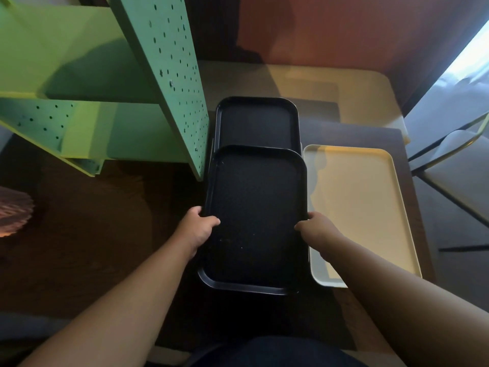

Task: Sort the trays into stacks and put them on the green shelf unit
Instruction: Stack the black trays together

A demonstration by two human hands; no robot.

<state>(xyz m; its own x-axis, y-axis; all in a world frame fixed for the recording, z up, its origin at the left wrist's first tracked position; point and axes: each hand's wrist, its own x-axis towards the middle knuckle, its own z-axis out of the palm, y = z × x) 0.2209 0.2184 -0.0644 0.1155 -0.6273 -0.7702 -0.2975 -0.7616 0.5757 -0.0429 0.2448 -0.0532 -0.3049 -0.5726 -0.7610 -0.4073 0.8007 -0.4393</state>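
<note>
A black tray [255, 207] is held in front of me by both long edges. My left hand [199, 226] grips its left rim and my right hand [316, 230] grips its right rim. A second black tray [256, 123] lies farther away, partly covered by the held one. To the right a cream tray [362, 207] lies flat on the dark table [370, 128]. The green shelf unit [87, 75] stands at the upper left, its perforated side panel [174, 83] next to the black trays.
A larger pale tray or board [365, 94] lies at the far end of the table. A chair with a thin metal frame [455, 154] stands at the right. A ribbed pinkish object [14, 210] sits at the left edge, above the dark floor.
</note>
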